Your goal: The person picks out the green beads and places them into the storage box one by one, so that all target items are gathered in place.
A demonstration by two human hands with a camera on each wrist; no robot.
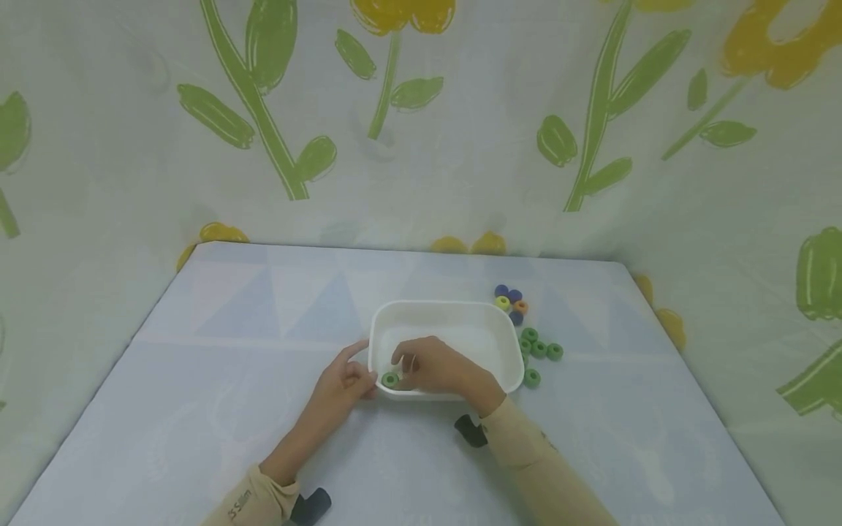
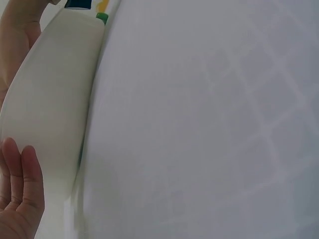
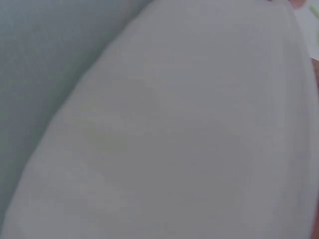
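Note:
A white rectangular tray [image 1: 454, 309] stands on the table. My left hand [image 1: 338, 383] is at its left end, with straight fingers [image 2: 32, 174] against the outer wall in the left wrist view and the thumb by the near corner. Reaching over the near rim, my right hand [image 1: 430, 365] is inside the tray's left part, fingers bent downward and a gap between index finger and thumb. A green ring-shaped bead [image 1: 390, 380] lies in the near left corner, right beside the right thumb tip. The tray's pale wall [image 3: 199, 124] fills most of the right wrist view.
Several green beads [image 1: 539, 349] lie just right of the tray. Beyond them, near its far right corner, are blue beads [image 1: 516, 318], a yellow bead [image 1: 503, 303] and an orange bead [image 1: 521, 307]. A flower-printed cloth [image 1: 473, 146] hangs behind the table [image 1: 263, 409].

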